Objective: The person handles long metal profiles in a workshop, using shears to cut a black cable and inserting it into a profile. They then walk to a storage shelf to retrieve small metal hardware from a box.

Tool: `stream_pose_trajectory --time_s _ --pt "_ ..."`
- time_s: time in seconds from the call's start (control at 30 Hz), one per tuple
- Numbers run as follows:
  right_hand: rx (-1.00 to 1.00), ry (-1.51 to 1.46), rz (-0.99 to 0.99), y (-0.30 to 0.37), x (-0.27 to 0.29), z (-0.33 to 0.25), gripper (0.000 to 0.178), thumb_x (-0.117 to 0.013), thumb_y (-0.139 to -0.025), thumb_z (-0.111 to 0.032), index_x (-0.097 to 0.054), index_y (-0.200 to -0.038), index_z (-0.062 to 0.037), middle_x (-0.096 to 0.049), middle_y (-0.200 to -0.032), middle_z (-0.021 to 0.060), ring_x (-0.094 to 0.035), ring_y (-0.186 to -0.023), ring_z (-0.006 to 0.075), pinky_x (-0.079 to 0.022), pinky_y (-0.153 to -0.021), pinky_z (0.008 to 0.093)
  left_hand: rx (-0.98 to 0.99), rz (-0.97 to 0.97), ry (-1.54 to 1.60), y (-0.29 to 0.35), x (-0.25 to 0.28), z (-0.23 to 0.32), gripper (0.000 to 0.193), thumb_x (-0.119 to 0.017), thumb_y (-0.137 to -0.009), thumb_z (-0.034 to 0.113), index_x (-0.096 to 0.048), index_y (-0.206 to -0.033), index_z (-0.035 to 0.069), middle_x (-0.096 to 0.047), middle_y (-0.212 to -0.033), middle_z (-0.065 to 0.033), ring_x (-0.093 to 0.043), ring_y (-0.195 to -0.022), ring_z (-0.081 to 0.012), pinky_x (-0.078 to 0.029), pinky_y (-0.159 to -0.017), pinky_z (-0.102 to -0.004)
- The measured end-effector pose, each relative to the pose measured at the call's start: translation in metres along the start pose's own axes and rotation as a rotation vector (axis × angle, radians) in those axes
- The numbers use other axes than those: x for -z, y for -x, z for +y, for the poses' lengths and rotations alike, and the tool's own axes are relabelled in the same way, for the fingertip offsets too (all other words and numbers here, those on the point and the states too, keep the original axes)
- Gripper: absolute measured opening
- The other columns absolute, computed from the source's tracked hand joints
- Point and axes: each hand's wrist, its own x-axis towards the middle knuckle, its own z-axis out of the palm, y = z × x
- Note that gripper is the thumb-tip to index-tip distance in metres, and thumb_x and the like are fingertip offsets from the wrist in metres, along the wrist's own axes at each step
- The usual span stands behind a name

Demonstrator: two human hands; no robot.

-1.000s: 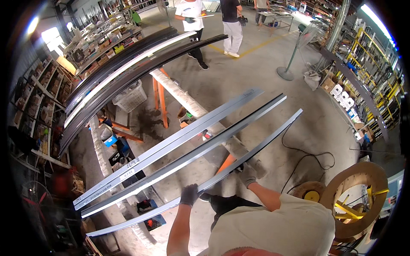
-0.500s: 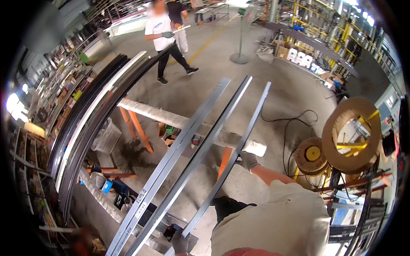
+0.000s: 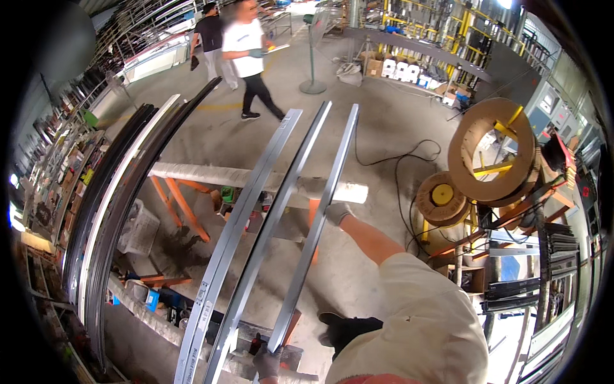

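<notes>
Indoors, over a wrapped beam [image 3: 204, 173] and concrete floor [image 3: 380, 118], left fingers [image 3: 263, 360] wrap the rightmost grey profile [image 3: 342, 148]; right fingers [image 3: 334, 212] touch it, how tightly closed I cannot tell

Held profile [image 3: 310, 246] is seen slvr-gry | L glove [image 3: 267, 363], R glove [image 3: 338, 214]: gry | trestle leg [image 3: 187, 208]: orng | wearer's shirt [image 3: 425, 313]: cream | lg reel [image 3: 459, 150]: brn; sm reel hub [image 3: 442, 194]: yel
</notes>
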Motion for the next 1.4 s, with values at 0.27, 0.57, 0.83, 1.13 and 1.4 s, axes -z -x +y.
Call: stream_pose_trajectory --time_s 0.27,0.57,0.83,1.13,1.4 --pt "0.262 0.021 -0.063 -0.002 -0.039 0.007 0.031 -0.058 -0.090 -0.034 -0.071 -0.080 -0.0085 -0.072 -0.081 0.0175 -0.071 -0.077 0.0388 -0.054 -0.065 0.0503 0.071 -0.190 0.001 0.018 -0.009 -0.042 0.054 -0.082 -0.076 0.055 -0.069 -0.107 0.013 -0.072 -0.084 -0.0162 -0.069 -0.080 -0.0423 -0.056 -0.068 -0.0527" --pt "0.239 -0.485 -0.010 0.181 -0.076 -0.175 0.035 -0.058 -0.094 -0.037 -0.070 -0.085 -0.0062 -0.071 -0.078 0.0169 -0.069 -0.072 0.0405 -0.054 -0.065 0.0525 0.011 -0.218 0.125 0.000 -0.006 -0.034 0.051 -0.081 -0.081 0.047 -0.067 -0.108 0.006 -0.072 -0.091 -0.0221 -0.070 -0.086 -0.0436 -0.056 -0.074 -0.0522" --pt "0.206 -0.427 0.102 0.197 -0.099 -0.188 0.025 -0.061 -0.089 -0.031 -0.071 -0.081 -0.0090 -0.072 -0.080 0.0158 -0.072 -0.072 0.0365 -0.055 -0.062 0.0502 0.049 -0.339 -0.055 -0.007 0.003 -0.023 0.061 -0.079 -0.082 0.048 -0.063 -0.114 -0.002 -0.071 -0.097 -0.0279 -0.068 -0.094 -0.0467 -0.056 -0.081 -0.0529" --pt "0.013 -0.209 0.241 0.190 -0.144 -0.169 0.018 -0.059 -0.090 -0.026 -0.069 -0.089 -0.0115 -0.073 -0.085 0.0109 -0.071 -0.080 0.0329 -0.053 -0.068 0.0519 -0.197 -0.240 -0.135 0.082 0.035 -0.092 0.053 -0.068 -0.091 0.045 -0.063 -0.116 -0.001 -0.065 -0.118 -0.0273 -0.059 -0.115 -0.0429 -0.047 -0.101 -0.0518" --pt "-0.091 -0.241 -0.067 0.192 -0.043 -0.174 0.044 -0.045 -0.099 -0.042 -0.073 -0.096 -0.0076 -0.074 -0.096 0.0195 -0.071 -0.090 0.0413 -0.055 -0.083 0.0530 0.037 -0.244 -0.059 0.193 0.084 -0.169 0.037 -0.074 -0.090 0.041 -0.059 -0.098 0.008 -0.069 -0.079 -0.0166 -0.067 -0.071 -0.0411 -0.053 -0.062 -0.0484"
